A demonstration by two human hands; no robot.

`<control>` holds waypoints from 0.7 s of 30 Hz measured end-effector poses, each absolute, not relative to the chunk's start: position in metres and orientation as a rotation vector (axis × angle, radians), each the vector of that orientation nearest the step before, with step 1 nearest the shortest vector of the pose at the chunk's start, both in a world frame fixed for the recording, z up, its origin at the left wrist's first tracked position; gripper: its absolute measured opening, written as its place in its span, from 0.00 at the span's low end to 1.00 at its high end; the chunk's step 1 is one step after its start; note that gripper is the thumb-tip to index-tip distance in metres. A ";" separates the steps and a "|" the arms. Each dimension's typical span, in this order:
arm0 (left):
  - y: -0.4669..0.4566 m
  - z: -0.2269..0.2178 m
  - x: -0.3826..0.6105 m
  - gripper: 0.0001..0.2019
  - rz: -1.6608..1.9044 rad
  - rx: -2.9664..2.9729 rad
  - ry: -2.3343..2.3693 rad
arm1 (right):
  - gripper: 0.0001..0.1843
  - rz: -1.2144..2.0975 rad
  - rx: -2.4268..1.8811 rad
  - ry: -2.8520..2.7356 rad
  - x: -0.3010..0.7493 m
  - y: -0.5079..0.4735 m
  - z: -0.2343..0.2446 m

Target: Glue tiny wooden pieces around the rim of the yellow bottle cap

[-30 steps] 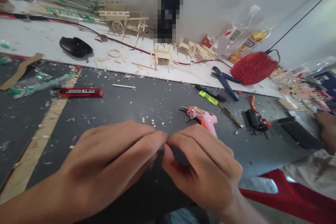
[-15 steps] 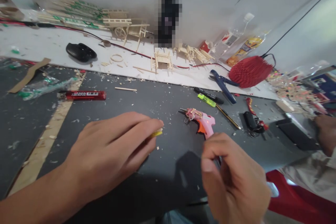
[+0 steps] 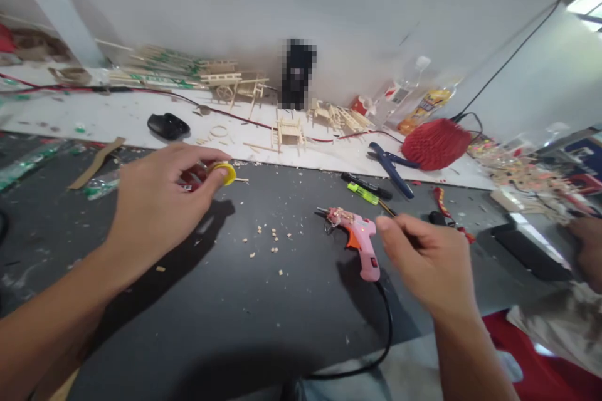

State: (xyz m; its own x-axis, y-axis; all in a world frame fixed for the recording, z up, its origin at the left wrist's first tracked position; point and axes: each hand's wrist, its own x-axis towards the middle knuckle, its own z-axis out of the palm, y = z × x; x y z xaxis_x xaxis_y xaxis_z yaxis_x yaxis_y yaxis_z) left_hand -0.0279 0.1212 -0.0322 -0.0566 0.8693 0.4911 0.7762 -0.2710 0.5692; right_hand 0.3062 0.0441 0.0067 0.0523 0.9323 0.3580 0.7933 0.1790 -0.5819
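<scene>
A round yellow cap (image 3: pixel 229 173) is pinched between the thumb and fingers of my left hand (image 3: pixel 162 191), raised above the dark tabletop (image 3: pixel 207 301). My right hand (image 3: pixel 430 257) is closed, its thumb against curled fingers; whatever may be inside is hidden. Just left of it is a pink glue gun (image 3: pixel 367 244) with an orange trigger, its nozzle pointing left and a black cable running from the handle. Small pale wood bits (image 3: pixel 274 234) lie scattered between the left hand and the glue gun.
Behind stand small stick-built models (image 3: pixel 289 131) on a white strip. Blue pliers (image 3: pixel 390 169), a green highlighter (image 3: pixel 363 193) and a black marker (image 3: pixel 369 185) lie back right. A black phone (image 3: pixel 529 250) and another person's hand (image 3: pixel 587 244) are at far right.
My left hand has moved up and left, showing more of the yellow cap. Small wood bits now show on the table. My right hand has shifted up and right, uncovering the glue gun's handle.
</scene>
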 end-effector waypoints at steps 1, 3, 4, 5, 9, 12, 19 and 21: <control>0.123 -0.033 -0.028 0.14 1.239 2.055 1.791 | 0.28 0.252 -1.627 -1.763 0.301 0.055 0.012; 0.122 -0.037 -0.027 0.13 1.224 2.039 1.707 | 0.20 0.266 -1.595 -1.789 0.293 0.076 0.022; 0.121 -0.038 -0.026 0.13 1.209 2.039 1.656 | 0.10 0.296 -1.572 -1.834 0.290 0.084 0.025; 0.120 -0.040 -0.024 0.13 1.196 2.041 1.604 | 0.08 0.334 -1.553 -1.886 0.288 0.091 0.026; 0.114 -0.044 -0.017 0.13 1.154 2.061 1.439 | 0.14 0.407 -1.646 -1.912 0.298 0.097 0.023; 0.112 -0.045 -0.015 0.15 1.142 2.069 1.370 | 0.23 0.412 -1.782 -1.803 0.317 0.087 0.017; 0.109 -0.053 -0.015 0.11 1.139 2.037 1.367 | 0.27 0.544 -1.986 -1.629 0.345 0.042 -0.020; 0.109 -0.054 -0.017 0.08 1.141 2.027 1.382 | 0.28 0.609 -2.016 -1.577 0.343 0.029 -0.036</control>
